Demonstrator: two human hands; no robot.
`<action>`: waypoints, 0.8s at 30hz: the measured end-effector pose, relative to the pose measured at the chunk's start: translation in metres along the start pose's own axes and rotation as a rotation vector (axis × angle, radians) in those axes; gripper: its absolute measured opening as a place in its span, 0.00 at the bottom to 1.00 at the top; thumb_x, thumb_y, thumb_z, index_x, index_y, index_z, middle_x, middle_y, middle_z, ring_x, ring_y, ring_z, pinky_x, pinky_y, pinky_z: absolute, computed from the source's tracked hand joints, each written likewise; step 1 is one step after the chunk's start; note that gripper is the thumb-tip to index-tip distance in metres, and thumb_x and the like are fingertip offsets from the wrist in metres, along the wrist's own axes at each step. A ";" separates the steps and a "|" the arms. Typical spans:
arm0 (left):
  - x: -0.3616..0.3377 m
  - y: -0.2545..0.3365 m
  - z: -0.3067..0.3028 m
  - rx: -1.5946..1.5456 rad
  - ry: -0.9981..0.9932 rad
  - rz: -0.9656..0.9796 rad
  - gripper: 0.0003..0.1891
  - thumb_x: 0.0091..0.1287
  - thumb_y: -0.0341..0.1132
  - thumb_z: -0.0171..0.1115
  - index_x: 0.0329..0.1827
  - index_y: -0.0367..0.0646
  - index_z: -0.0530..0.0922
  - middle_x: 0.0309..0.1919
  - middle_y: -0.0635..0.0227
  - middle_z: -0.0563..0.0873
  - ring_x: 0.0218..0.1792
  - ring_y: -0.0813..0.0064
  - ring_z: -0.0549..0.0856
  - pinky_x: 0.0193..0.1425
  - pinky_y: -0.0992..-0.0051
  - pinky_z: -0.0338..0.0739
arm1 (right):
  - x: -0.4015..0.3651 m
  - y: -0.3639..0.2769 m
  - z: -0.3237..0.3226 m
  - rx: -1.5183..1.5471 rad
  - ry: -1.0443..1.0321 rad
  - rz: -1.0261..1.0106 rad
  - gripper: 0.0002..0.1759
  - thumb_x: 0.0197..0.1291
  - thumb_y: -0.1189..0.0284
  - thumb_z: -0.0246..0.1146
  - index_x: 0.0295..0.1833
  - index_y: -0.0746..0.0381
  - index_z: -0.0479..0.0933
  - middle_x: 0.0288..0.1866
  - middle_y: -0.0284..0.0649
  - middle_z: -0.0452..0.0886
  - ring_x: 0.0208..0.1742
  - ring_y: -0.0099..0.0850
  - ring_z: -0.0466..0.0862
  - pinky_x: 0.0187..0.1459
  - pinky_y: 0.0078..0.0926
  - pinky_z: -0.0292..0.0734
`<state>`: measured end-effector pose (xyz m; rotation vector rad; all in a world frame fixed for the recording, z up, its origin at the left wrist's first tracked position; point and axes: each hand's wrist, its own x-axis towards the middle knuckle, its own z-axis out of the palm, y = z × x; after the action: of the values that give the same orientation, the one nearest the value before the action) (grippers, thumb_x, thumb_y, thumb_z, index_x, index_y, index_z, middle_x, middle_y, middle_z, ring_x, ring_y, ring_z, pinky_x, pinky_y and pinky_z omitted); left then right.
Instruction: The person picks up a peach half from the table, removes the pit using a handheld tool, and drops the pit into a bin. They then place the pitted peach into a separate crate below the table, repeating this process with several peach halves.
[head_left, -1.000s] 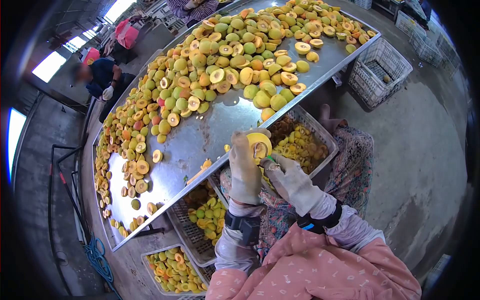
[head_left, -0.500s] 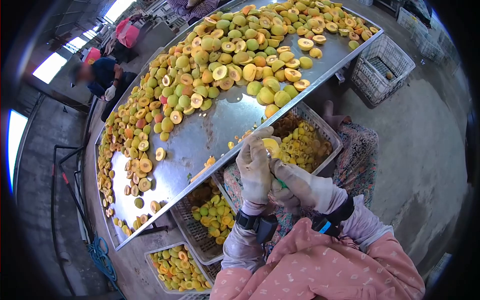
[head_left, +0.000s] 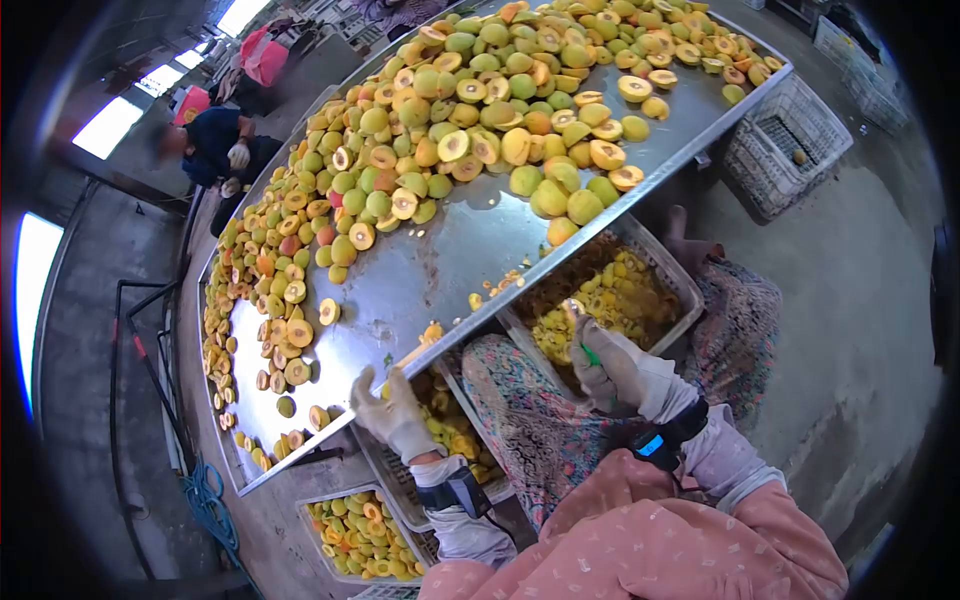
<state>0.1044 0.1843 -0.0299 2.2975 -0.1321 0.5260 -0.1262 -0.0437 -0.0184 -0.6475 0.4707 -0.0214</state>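
My gloved left hand [head_left: 392, 410] is by the table's front edge, above a crate of peach halves [head_left: 455, 435]. Its fingers are spread, with no fruit visibly gripped. My gloved right hand [head_left: 608, 365] is closed around a small green-handled tool [head_left: 588, 354], whose tip points up and away from me; the tip's exact shape is too small to make out. Below that hand, a crate [head_left: 690, 290] holds yellow scraps and brownish wet matter. Ahead lies a large heap of yellow-green peaches [head_left: 453, 146], many cut in half with the stones showing.
The metal table [head_left: 470, 235] slants across the view, its raised rim close to my hands. A white crate [head_left: 785, 150] stands at the right, and another with peach halves [head_left: 365, 535] at lower left. Across the table a person [head_left: 215, 145] works in gloves. A blue hose [head_left: 205, 500] lies left.
My hands were together around a yellow peach half; now they are apart. The left hand has moved left to the crate and opened, and the peach half is no longer in my hands.
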 end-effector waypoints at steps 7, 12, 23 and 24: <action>0.100 0.065 0.116 -0.002 -0.364 0.315 0.25 0.67 0.44 0.65 0.64 0.39 0.77 0.55 0.47 0.83 0.57 0.47 0.81 0.63 0.59 0.75 | 0.084 -0.026 -0.014 -1.729 0.406 0.110 0.22 0.68 0.53 0.58 0.47 0.61 0.81 0.45 0.52 0.86 0.51 0.49 0.86 0.51 0.43 0.78; 0.186 0.080 0.236 0.346 -0.391 0.351 0.33 0.64 0.50 0.67 0.68 0.43 0.70 0.50 0.40 0.83 0.51 0.42 0.83 0.55 0.53 0.79 | 0.078 -0.029 -0.029 -1.524 0.390 -0.096 0.17 0.65 0.58 0.59 0.48 0.61 0.74 0.40 0.54 0.83 0.47 0.54 0.83 0.49 0.50 0.75; 0.050 0.145 0.165 -0.759 -0.971 -0.070 0.17 0.59 0.32 0.68 0.50 0.39 0.77 0.48 0.49 0.83 0.47 0.55 0.87 0.48 0.63 0.82 | 0.047 0.018 -0.044 -0.427 0.300 -0.139 0.26 0.69 0.54 0.63 0.57 0.66 0.75 0.38 0.34 0.81 0.32 0.24 0.80 0.34 0.24 0.76; 0.031 0.142 0.152 -0.703 -0.955 0.364 0.15 0.60 0.28 0.66 0.50 0.36 0.77 0.48 0.49 0.84 0.48 0.55 0.87 0.49 0.63 0.82 | 0.038 0.008 -0.026 -0.417 0.259 -0.152 0.20 0.70 0.59 0.65 0.55 0.63 0.74 0.35 0.28 0.75 0.28 0.14 0.71 0.30 0.13 0.69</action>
<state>0.1477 -0.0207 -0.0180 1.6351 -1.0282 -0.4435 -0.1047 -0.0586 -0.0573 -1.0967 0.6837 -0.1557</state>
